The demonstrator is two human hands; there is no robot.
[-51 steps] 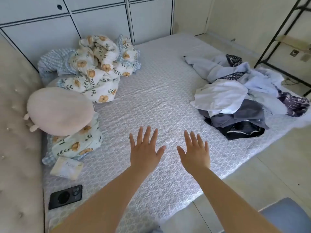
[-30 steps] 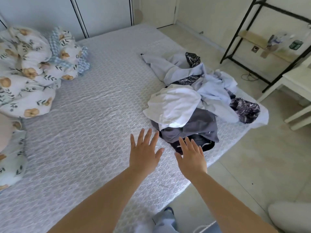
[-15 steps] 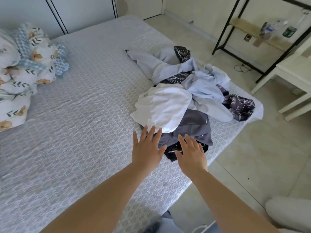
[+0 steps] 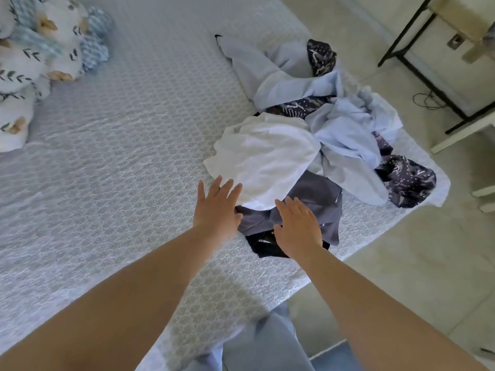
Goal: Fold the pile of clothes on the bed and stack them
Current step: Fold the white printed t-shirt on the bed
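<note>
No readable writing, brand or label anywhere; no containers in view.

Pile [image 4: 316,145] of unfolded clothes heaped on the bed [image 4: 120,156], toward its right edge and near corner. On top, a white garment [image 4: 265,159], crumpled. Behind and right of it, pale blue fabric [image 4: 345,140], tangled with a dark patterned piece [image 4: 409,180] that shows again at the far end of the heap. Beneath the white one, a grey garment [image 4: 316,199], and under that, at the near edge, something black [image 4: 265,245] with a small light mark, too small to read.

Left hand [image 4: 215,207] palm down, fingers straight and spread, holding nothing; fingertips at the near edge of the white garment, thumb beside the grey one. Touching or just above: cannot tell.

Right hand [image 4: 297,228] also flat and spread, gripping nothing, over the grey and black garments; contact likewise unclear.

At far left on the bed, bundled floral bedding [image 4: 32,62] with a blue checked cloth [image 4: 93,49]. To the right, on the floor, a black metal rack [image 4: 417,62] and a white table leg [image 4: 460,135]. Blue trouser legs [image 4: 262,344] at the bottom edge.
</note>
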